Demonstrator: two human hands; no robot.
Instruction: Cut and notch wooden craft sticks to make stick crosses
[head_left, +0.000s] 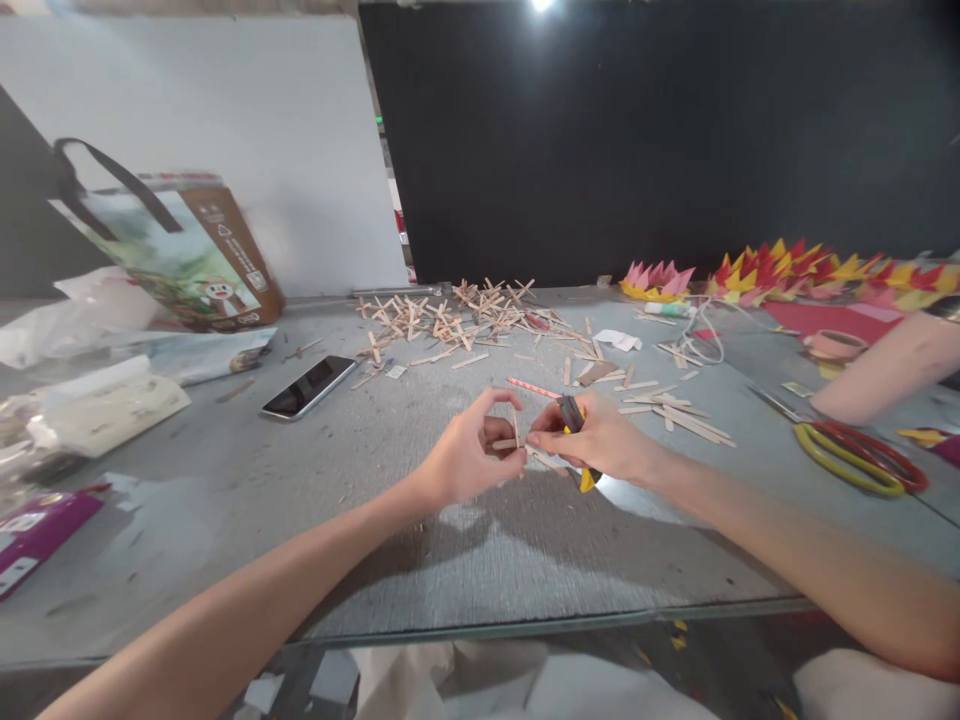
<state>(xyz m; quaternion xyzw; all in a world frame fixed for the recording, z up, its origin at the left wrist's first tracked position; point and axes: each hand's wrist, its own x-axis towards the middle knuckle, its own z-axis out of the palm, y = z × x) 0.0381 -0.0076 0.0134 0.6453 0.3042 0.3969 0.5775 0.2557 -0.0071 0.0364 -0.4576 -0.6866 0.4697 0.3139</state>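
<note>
Left hand (471,450): grip on at least two sticks (517,427).
Right hand (600,435): grip around one yellow-black tool (572,414).
Counter (255,480): one phone (310,386).
Bag (180,255): one, contents unclear.

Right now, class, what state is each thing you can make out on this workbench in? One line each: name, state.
Phone: flat, screen dark
Shopping bag: upright, handle raised
Scissors: lying down, blade opening unclear
Stick pile: loose, jumbled
Yellow-and-black tool: held in right hand
Small sticks: held in left hand
</note>
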